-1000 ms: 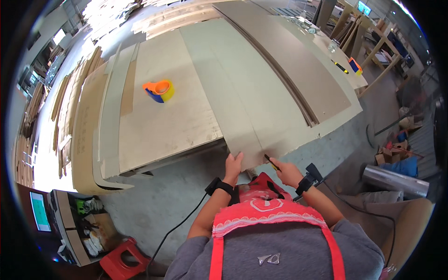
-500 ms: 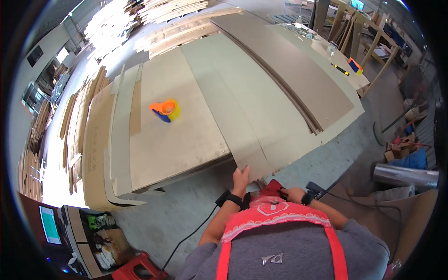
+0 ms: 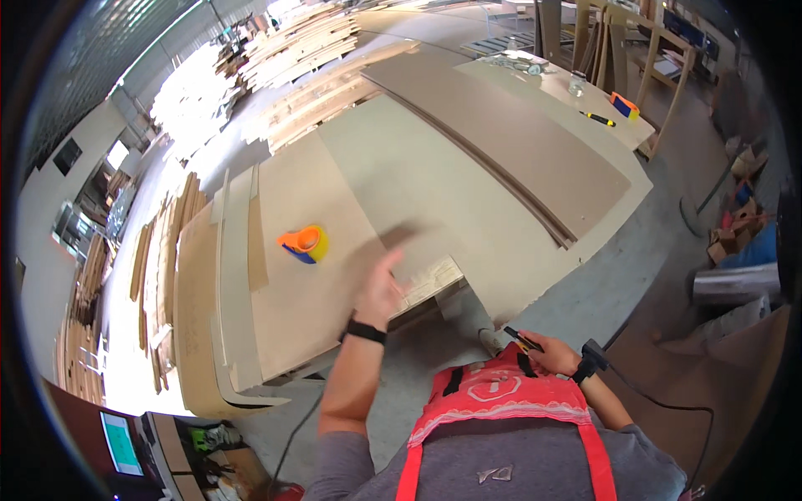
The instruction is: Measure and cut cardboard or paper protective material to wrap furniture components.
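Note:
My left hand is raised over the near edge of the table, blurred by motion, its fingers stretched out and apart with nothing visible in them. Past its fingertips lies a dark smeared patch; I cannot tell whether it is shadow or material. In my right hand is a black and yellow utility knife, held in front of my red apron. A pale grey-green sheet covers the table, its near corner beside a notch where a light wooden edge shows. An orange, yellow and blue tape dispenser stands left on a beige board.
Brown panels lie on the sheet's right part. A second knife, another tape dispenser and a glass jar are on the far-right tabletop. Stacked timber stands beyond. A cable hangs near my right wrist.
My left hand has let go of the sheet's near edge and swung up and left. The sheet's near strip no longer covers the wooden edge. My right hand, with the knife, has moved slightly right.

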The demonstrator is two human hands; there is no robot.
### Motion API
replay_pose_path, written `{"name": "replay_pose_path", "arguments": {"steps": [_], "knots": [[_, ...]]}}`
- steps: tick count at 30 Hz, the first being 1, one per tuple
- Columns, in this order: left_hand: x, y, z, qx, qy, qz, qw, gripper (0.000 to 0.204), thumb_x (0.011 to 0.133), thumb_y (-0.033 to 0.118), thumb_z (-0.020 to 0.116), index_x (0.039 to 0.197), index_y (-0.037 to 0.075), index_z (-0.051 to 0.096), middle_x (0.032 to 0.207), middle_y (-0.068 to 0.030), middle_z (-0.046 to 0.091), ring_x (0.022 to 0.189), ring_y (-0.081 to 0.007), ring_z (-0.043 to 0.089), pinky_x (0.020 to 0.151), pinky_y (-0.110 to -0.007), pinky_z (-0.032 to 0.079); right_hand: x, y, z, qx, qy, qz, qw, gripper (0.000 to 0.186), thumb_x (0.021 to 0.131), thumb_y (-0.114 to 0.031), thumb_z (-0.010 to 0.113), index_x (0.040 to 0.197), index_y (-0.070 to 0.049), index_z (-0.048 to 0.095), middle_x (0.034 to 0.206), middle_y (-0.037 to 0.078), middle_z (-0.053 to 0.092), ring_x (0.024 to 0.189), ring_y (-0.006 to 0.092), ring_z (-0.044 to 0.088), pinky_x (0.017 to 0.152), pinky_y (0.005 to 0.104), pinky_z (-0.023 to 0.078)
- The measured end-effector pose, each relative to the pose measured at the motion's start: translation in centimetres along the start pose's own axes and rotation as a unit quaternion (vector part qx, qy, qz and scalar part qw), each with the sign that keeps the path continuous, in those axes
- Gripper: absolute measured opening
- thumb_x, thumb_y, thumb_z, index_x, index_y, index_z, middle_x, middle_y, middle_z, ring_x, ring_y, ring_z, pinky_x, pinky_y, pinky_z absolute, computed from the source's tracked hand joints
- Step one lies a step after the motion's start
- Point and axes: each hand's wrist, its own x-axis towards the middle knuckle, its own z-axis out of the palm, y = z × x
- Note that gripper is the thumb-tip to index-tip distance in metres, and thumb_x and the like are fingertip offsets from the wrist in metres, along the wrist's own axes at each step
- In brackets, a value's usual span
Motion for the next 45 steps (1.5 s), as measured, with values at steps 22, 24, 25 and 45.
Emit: {"name": "replay_pose_path", "arguments": {"steps": [22, 24, 25, 45], "knots": [[-5.5, -4.4, -2.3, 0.273, -0.004, 0.079, 0.959, 0.023, 0.092, 0.027, 0.059, 0.098, 0.006, 0.066, 0.091, -0.003, 0.064, 0.084, -0.0143, 0.059, 0.073, -0.031, 0.048, -3.3, 3.2, -2.2, 0.056, 0.005, 0.076, 0.996, 0.058, 0.092, -0.016, 0.055, 0.147, -0.027, 0.038, 0.078, 0.01, 0.067, 0.057, 0.0154, 0.065, 0.059, 0.0313, 0.055], [-8.2, -12.7, -4.3, 0.369, 0.013, -0.14, 0.919, 0.027, 0.093, 0.031, 0.058, 0.093, 0.006, 0.065, 0.078, -0.0003, 0.062, 0.069, -0.0121, 0.056, 0.063, -0.028, 0.045, -2.9, 4.2, -3.3, 0.046, 0.001, 0.07, 0.996, 0.058, 0.092, -0.018, 0.055, 0.146, -0.026, 0.039, 0.081, 0.012, 0.068, 0.059, 0.0182, 0.066, 0.06, 0.0331, 0.056], [-10.6, -16.3, -5.0, 0.36, -0.038, -0.183, 0.914, 0.028, 0.094, 0.033, 0.058, 0.094, 0.007, 0.067, 0.08, -0.0012, 0.064, 0.071, -0.0125, 0.057, 0.066, -0.028, 0.047, -2.7, 4.8, -4.0, 0.056, -0.016, 0.069, 0.996, 0.057, 0.091, -0.019, 0.055, 0.146, -0.025, 0.039, 0.085, 0.013, 0.069, 0.061, 0.021, 0.067, 0.062, 0.0349, 0.056], [0.9, -28.4, 48.2, 0.501, -0.36, 0.083, 0.783, 0.02, 0.096, 0.011, 0.057, 0.111, 0.0, 0.063, 0.09, -0.009, 0.07, 0.084, -0.0126, 0.066, 0.076, -0.026, 0.052, -14.9, 21.6, -30.0, 0.374, 0.333, 0.056, 0.864, 0.055, 0.098, -0.027, 0.057, 0.147, -0.01, 0.038, 0.068, 0.001, 0.058, 0.056, 0.0073, 0.056, 0.053, 0.0238, 0.05]]}}
